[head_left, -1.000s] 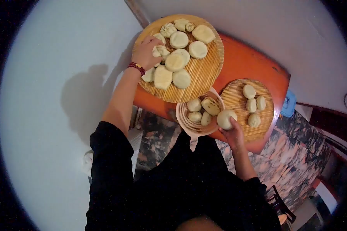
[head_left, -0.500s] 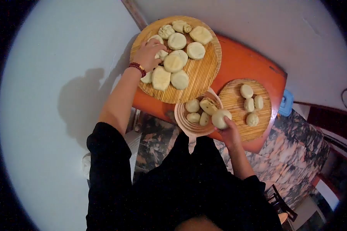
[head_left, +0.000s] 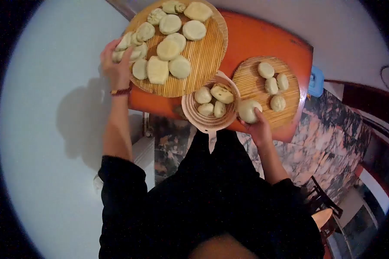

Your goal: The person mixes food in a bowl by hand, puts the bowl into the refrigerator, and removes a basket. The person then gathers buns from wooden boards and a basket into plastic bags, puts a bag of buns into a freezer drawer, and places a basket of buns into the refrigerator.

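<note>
My left hand (head_left: 116,61) is at the left edge of a large round bamboo tray (head_left: 203,56), its thumb and fingers closed around a pale steamed bun (head_left: 117,56). More buns crowd against that hand, and several round, square and twisted ones, such as a flat round bun (head_left: 170,24), lie across the tray. In my right hand (head_left: 259,126) is a large round steamed bun (head_left: 249,111), gripped from its right side beside a pink plastic colander (head_left: 195,116). Several smaller buns, one with dark spots (head_left: 222,93), sit inside the colander.
A smaller round bamboo tray (head_left: 246,77) with several buns stands at the right on the orange table (head_left: 246,34). Past the table's right edge is a blue plastic container (head_left: 316,81). White wall (head_left: 39,129) borders the left side. A dark chair (head_left: 324,196) stands lower right.
My left hand has shifted from over the buns to the tray's left edge, uncovering several there. My right hand still holds its bun. The whole view has shifted, with trays and colander higher.
</note>
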Motion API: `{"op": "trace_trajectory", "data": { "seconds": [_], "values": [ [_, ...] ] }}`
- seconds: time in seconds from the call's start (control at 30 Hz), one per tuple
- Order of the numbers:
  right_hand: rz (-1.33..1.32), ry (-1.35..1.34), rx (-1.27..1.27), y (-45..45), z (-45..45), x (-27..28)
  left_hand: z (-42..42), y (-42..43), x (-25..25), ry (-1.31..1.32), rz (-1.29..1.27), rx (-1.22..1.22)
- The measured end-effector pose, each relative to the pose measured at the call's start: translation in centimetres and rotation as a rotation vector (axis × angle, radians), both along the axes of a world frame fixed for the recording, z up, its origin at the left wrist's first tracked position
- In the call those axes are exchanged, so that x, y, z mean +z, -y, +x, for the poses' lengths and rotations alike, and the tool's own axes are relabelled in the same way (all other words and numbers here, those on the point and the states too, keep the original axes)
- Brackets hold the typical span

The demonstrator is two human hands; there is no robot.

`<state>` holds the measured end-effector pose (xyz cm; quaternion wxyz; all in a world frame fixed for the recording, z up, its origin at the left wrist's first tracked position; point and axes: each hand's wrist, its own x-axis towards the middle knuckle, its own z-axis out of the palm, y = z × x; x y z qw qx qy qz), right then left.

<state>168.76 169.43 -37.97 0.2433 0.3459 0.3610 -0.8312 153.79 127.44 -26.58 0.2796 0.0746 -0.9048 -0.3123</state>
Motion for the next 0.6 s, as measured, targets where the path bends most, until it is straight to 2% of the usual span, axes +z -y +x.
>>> {"op": "trace_trajectory", "data": {
  "seconds": [0.07,0.13,0.2,0.27,0.33,0.43,0.53,0.6],
  "values": [
    [-0.016,-0.012,-0.004,-0.5,0.3,0.1,2.9,-1.3,1.4,-0.042,-0.013,-0.006],
    [0.013,-0.027,-0.047,-0.6,0.5,1.3,6.3,-3.9,2.4,0.000,0.508,-0.171],
    [-0.001,-0.022,-0.036,-0.8,0.6,1.2,10.3,-6.8,2.7,0.227,0.246,-0.262],
    [-0.017,-0.022,-0.024,-0.8,0.5,1.2,13.0,-10.0,1.5,0.370,0.144,-0.500],
    [0.040,0.006,-0.046,-0.5,0.6,1.0,15.3,-12.5,-2.4,0.488,0.180,-0.571],
    [0.003,-0.032,-0.012,-0.1,0.9,0.4,16.9,-14.8,-7.9,0.519,0.281,-0.507],
    [-0.043,-0.066,0.036,0.3,1.0,0.3,16.4,-16.6,-9.4,0.444,0.139,-0.392],
    [-0.055,-0.059,0.035,0.6,1.3,0.4,16.3,-16.9,-9.9,0.447,0.147,-0.383]
  ]
}}
